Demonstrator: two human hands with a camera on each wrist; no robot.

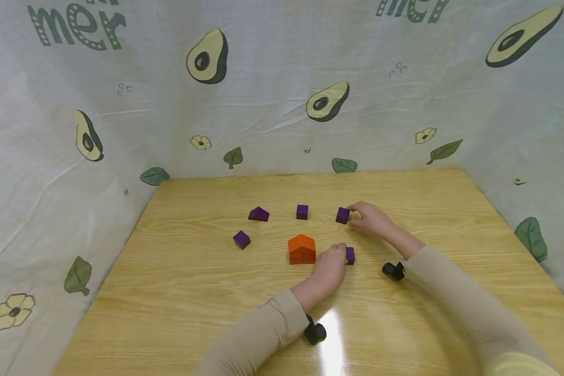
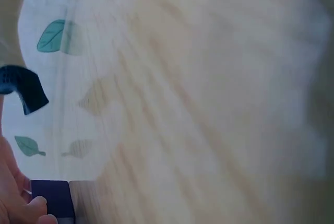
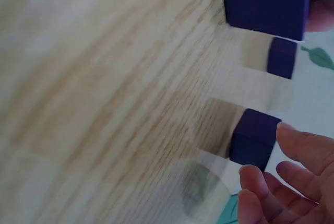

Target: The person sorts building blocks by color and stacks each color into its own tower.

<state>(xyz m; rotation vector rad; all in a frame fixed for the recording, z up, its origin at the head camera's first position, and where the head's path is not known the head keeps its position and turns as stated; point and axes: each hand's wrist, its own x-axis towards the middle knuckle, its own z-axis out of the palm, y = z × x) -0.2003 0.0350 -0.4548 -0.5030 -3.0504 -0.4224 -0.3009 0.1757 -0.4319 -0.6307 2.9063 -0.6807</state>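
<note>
Beige sleeves (image 1: 258, 334) lie nearest, running in over the wooden table (image 1: 169, 313) from about seven and four o'clock of the orange house-shaped blocks (image 1: 302, 253). At three o'clock from those blocks, the left hand (image 1: 326, 269) pinches a purple cube (image 1: 350, 256), presumably to control exactly where it sits. Toward two o'clock, the right hand (image 1: 371, 219) has thumb and forefinger parted at the edge of a second purple cube (image 1: 343, 215); whether they press it I cannot tell, though the gap looks suited to so small a block. A third purple cube (image 1: 302, 212) sits at twelve, a purple wedge (image 1: 259, 214) past ten, and a fourth purple cube (image 1: 242, 239) between nine and ten, probably spaced apart so fingers can reach each separately
</note>
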